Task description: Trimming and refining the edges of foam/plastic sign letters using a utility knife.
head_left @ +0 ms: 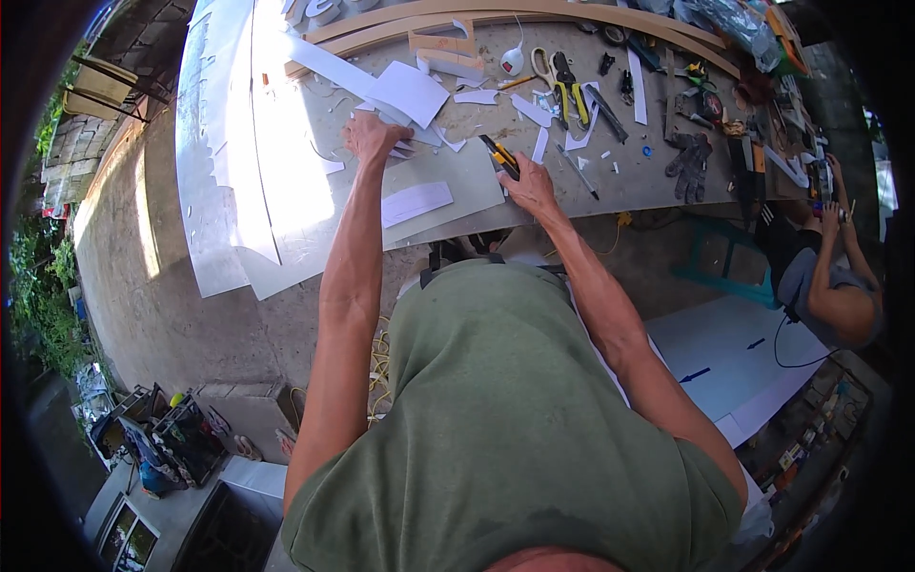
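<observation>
My right hand (530, 187) is closed round a yellow and black utility knife (500, 156), which points up and to the left over the worktable. To the left, my left hand (372, 136) reaches among white paper offcuts, its fingers apart and pressing down on them; its fingertips are partly hidden. A white sheet (410, 92) lies just beyond that hand. Between my arms, a white paper piece (416, 203) with a faint drawn line rests on a grey sheet (467, 178) near the table's front edge.
Scissors (542, 67), yellow-handled snips (570, 95), a dark glove (688, 168) and a pen (582, 177) lie to the right. Long curved brown strips (534, 11) cross the back. Another person (827, 286) works at the far right beside a green stool (729, 257).
</observation>
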The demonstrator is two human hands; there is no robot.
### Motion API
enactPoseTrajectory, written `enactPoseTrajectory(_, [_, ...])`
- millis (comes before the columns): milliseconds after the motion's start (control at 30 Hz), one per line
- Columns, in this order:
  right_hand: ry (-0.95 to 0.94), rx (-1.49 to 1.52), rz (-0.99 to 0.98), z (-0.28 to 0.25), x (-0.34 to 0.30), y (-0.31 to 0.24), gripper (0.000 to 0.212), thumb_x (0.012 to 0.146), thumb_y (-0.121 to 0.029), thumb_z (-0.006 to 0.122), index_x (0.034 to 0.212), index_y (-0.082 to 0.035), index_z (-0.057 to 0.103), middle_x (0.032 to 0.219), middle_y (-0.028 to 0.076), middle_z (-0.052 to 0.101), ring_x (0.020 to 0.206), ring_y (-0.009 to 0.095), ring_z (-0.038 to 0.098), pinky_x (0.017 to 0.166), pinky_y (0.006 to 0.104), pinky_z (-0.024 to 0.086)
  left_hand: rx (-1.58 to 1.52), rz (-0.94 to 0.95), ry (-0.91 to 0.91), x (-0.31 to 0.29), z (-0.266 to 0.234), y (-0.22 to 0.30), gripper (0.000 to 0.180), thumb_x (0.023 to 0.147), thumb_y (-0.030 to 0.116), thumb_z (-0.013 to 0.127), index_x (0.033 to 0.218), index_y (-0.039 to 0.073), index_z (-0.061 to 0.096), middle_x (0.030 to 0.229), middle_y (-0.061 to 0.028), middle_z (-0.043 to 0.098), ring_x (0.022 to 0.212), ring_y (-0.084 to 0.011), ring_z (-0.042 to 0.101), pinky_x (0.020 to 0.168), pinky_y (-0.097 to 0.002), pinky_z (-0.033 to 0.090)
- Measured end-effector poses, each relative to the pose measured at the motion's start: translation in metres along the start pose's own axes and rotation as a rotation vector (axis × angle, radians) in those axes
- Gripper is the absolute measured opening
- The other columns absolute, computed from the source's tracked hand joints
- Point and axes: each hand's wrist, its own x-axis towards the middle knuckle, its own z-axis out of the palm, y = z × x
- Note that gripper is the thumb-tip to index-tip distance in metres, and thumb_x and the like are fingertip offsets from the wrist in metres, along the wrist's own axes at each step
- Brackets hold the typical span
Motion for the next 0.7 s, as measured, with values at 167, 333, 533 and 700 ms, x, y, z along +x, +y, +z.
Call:
enactPoseTrajectory(167, [-0.009,-0.009,0.004,-0.002,-0.001,-0.012,0.038,0.082,-0.034,0.070,0.100,-0.004,0.055,0.089,0.019,0.067,0.088,0.041,0.065,0.077,0.0498,0.049,-0.432,0.136,0.096,0.004,0.019,-0.043,0.057,0.061,0.029,0.089,0.098,-0.009,0.067,0.080,-0.0169,0.070,0.073,-0.0319,0.068,0.072,-0.0398,0.053])
enactPoseTrajectory(333, [-0.047,0.021,0.004,0.000,-0.001,-0.012,0.037,0.083,-0.033,0.069,0.101,-0.005,0.055,0.090,0.019,0.067,0.088,0.041,0.065,0.076,0.0495,0.049,-0.971,0.020,0.137,-0.004,0.025,-0.081,0.033,0.080,0.020,0.079,0.092,-0.009,0.067,0.071,-0.0095,0.065,0.061,-0.0172,0.061,0.061,-0.0302,0.050])
enactPoseTrajectory(533, [-0.070,0.010,-0.002,-0.006,-0.001,-0.010,0.037,0.083,-0.033,0.069,0.098,-0.003,0.055,0.091,0.019,0.067,0.089,0.041,0.065,0.076,0.0496,0.049,-1.118,-0.074,0.321,-0.034,-0.020,-0.124,0.025,0.098,0.020,0.061,0.093,-0.004,0.066,0.077,-0.0063,0.063,0.063,-0.0110,0.054,0.058,-0.0255,0.048])
enactPoseTrajectory(700, [-0.068,0.170,-0.072,0.003,-0.001,-0.004,0.036,0.084,-0.030,0.069,0.100,0.000,0.059,0.080,0.017,0.066,0.075,0.034,0.068,0.069,0.0431,0.052,-1.090,-0.026,0.212,-0.085,-0.048,-0.132,0.029,0.101,0.023,0.056,0.095,-0.003,0.067,0.075,-0.0047,0.063,0.065,-0.0115,0.057,0.058,-0.0268,0.049])
